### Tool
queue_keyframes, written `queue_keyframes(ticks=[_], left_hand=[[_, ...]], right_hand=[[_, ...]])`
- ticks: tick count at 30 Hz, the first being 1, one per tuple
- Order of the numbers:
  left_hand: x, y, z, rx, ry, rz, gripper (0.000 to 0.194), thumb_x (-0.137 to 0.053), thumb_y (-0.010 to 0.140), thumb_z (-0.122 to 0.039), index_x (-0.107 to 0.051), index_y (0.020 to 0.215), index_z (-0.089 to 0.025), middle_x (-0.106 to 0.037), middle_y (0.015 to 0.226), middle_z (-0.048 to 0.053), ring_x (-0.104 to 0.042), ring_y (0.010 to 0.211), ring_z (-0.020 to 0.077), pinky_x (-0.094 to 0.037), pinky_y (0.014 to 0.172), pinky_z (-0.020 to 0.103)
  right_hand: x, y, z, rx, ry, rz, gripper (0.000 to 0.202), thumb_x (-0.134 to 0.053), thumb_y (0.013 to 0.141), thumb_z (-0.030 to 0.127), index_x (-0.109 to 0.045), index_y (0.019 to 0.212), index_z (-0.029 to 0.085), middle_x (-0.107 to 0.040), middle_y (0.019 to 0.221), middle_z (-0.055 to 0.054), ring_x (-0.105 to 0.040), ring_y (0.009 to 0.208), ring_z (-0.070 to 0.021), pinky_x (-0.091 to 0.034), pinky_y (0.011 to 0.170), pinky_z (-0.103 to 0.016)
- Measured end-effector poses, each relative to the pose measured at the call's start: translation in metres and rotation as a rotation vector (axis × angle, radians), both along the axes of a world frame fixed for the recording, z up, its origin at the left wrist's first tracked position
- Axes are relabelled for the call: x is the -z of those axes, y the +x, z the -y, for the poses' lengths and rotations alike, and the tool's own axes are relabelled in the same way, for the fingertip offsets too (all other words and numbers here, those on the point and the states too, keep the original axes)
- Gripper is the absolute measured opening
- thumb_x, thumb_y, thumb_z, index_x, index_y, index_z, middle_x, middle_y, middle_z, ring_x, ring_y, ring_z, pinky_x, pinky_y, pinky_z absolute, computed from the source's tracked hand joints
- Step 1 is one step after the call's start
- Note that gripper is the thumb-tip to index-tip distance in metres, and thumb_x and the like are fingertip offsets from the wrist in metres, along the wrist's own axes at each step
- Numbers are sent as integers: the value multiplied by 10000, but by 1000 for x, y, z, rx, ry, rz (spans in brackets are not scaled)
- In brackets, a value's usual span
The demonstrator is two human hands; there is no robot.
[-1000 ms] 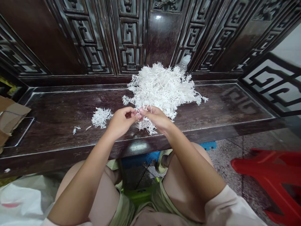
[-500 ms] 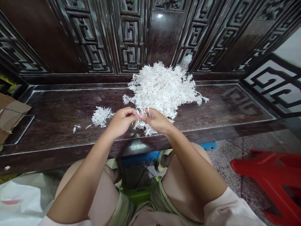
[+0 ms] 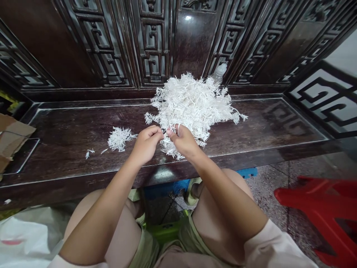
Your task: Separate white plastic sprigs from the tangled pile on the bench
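One small white cluster (image 3: 119,139), lying on the dark bench (image 3: 64,124); one left hand (image 3: 147,142), fingertips pressing together, any contents too small for us to tell; one right hand (image 3: 185,142), which we are seeing pinching white strands (image 3: 172,130) before the large white pile (image 3: 195,104); one capped bottle (image 3: 220,72), standing behind that pile.

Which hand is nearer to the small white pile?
Left. The left hand is just to the right of the small pile; the right hand is farther right, at the big pile's near edge.
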State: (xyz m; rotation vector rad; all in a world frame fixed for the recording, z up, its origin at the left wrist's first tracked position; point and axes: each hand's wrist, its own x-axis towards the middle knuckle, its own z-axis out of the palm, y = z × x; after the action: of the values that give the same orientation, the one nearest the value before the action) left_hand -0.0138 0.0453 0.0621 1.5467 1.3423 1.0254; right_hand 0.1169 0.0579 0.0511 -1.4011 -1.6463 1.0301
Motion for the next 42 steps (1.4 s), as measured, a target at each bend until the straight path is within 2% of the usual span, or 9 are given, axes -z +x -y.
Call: queue_keyframes(ticks=[17,19,21,23,26,31,36,39,42], left_hand=[[7,5,-1,-18,38,333,129,-477,633,-151,-483,505,-167,-420,560,-10,-385,581,119,-299,580,262],[0,-2,1,-47,84,401,153,-456,623,-141,-467,474,-169,-406,540,-5,-383,562,119,-310,576,270],[-10,-15,3,-111,188,533,195,-423,614,-133,-416,423,-171,-373,509,-1,-386,538,116,-330,582,277],[-20,-31,3,-142,235,629,208,-421,621,-129,-400,418,-169,-364,503,-2,-410,532,113,-351,594,281],[-22,-41,-1,-119,-5,586,139,-483,673,-151,-494,535,-164,-442,567,-6,-487,585,114,-385,633,274],[3,-15,-4,-122,-418,517,79,-492,667,-162,-561,689,-132,-547,626,17,-536,618,120,-414,630,267],[15,6,1,-155,-512,621,126,-434,592,-75,-521,662,-133,-392,481,-42,-375,441,64,-334,491,212],[18,8,1,-155,-595,667,56,-433,652,-138,-482,623,-141,-253,462,-69,-205,389,45,-226,425,200],[22,7,-1,-111,-522,570,111,-450,707,-216,-495,638,-142,-265,482,-62,-212,407,52,-182,424,210]], right_hand=[[-6,-6,4,50,39,-199,110,-461,777,268,-446,715,178,-466,668,1,-446,632,-115,-368,619,-268],[-9,7,-4,134,3,-186,83,-451,784,240,-451,726,180,-482,701,-12,-451,650,-117,-374,628,-274],[-14,30,-16,385,-41,-186,73,-410,804,209,-453,752,180,-498,749,-31,-457,676,-121,-379,642,-286],[-19,51,-26,484,-9,-209,87,-426,810,234,-465,759,175,-513,783,-39,-473,718,-123,-384,682,-293],[-23,58,-29,223,-169,-198,139,-516,771,296,-514,773,157,-543,784,-43,-499,738,-137,-394,717,-323],[-10,20,-13,-49,-254,-271,186,-589,713,320,-545,765,147,-559,721,-10,-502,705,-115,-388,742,-309],[0,7,-5,-36,-284,-313,180,-594,695,307,-519,765,159,-545,665,14,-492,644,-105,-395,698,-286],[-1,10,-5,-21,-265,-335,158,-571,712,285,-510,781,156,-535,665,17,-489,637,-98,-392,695,-276],[0,11,-6,1,-250,-297,143,-552,724,269,-505,787,150,-503,638,29,-474,615,-92,-382,678,-267]])
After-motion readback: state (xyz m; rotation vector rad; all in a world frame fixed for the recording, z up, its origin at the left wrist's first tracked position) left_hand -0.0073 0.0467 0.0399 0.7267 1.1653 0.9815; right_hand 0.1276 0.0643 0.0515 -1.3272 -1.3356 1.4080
